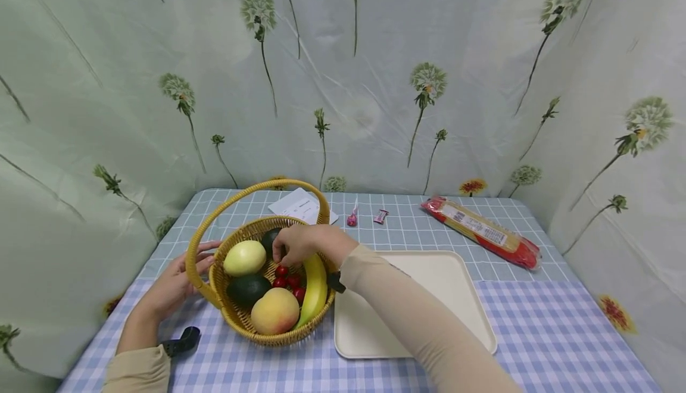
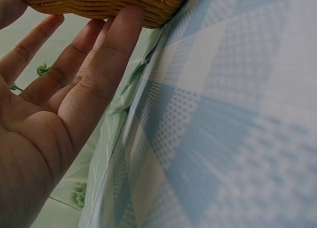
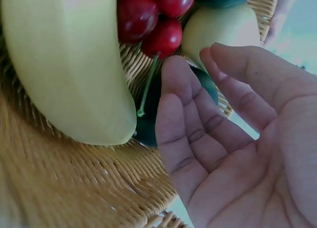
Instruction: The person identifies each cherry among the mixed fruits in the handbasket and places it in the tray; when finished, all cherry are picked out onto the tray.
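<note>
- Head view: We have the right hand (image 1: 302, 243) inside the basket (image 1: 278, 339), its fingers bent downward just over the cherries (image 1: 293, 280). The banana (image 1: 315, 289) lies to the right of these fingertips; the peach (image 1: 276, 311) lies nearer to us than the hand. We judge the step in hand to be reaching for the cherries.
- Left wrist view: We see the left hand (image 1: 179, 280) with fingers extended and apart, tips against the basket's woven outer wall. It grips nothing and, we judge, steadies the basket.
- Right wrist view: We find the right hand half open and loosely cupped, thumb clear of the fingers, with hold of nothing. The cherries sit just beyond its fingertips: round, glossy, deep red, bunched together. One green stem (image 3: 148, 86) points down beside the fingers; we cannot tell whether they touch. The next move calls, in our judgement, for a light pinch on one cherry or its stem, clear of the banana.
</note>
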### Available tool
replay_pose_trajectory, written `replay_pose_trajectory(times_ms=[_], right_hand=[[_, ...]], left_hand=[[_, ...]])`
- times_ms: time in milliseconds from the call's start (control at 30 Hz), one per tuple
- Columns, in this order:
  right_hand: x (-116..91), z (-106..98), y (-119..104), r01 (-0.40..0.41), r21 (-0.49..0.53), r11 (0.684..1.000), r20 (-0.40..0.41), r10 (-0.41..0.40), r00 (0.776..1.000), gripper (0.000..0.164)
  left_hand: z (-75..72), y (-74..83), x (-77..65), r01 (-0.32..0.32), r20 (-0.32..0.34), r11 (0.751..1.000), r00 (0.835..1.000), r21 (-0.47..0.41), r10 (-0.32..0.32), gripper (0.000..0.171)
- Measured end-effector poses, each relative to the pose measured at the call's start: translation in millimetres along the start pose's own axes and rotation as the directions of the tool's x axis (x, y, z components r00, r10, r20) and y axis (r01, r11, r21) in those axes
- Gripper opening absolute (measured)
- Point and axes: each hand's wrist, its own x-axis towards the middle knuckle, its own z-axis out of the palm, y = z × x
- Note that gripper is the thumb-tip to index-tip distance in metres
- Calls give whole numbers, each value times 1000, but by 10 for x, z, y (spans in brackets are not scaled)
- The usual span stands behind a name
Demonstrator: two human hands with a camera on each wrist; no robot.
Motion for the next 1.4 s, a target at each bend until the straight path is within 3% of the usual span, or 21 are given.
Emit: replay_pose_trajectory(times_ms=[267,467,700,1000,1233,1400], right_hand=[[46,12,-80,-122,3,993,75,121,990,38],[127,47,-124,-156,-8,988,132,156,979,29],[183,80,-145,-109,-13,994,130,110,985,6],[168,82,-156,-24,-32,999,93,27,995,13],[54,7,-167,-16,-58,998,62,19,998,14],[-45,-58,-125,31,-86,996,21,-30,999,17]], left_hand=[[-2,1,12,2,8,1000,1000,5,-2,49],[0,0,19,10,8,1000,1000,3,-10,50],[-1,-13,20,-11,25,1000,1000,-16,11,48],[-2,-24,25,-18,37,999,999,-51,20,46],[-2,-29,20,-14,37,998,999,-53,16,46],[-13,-27,20,-19,42,998,999,-55,21,45]])
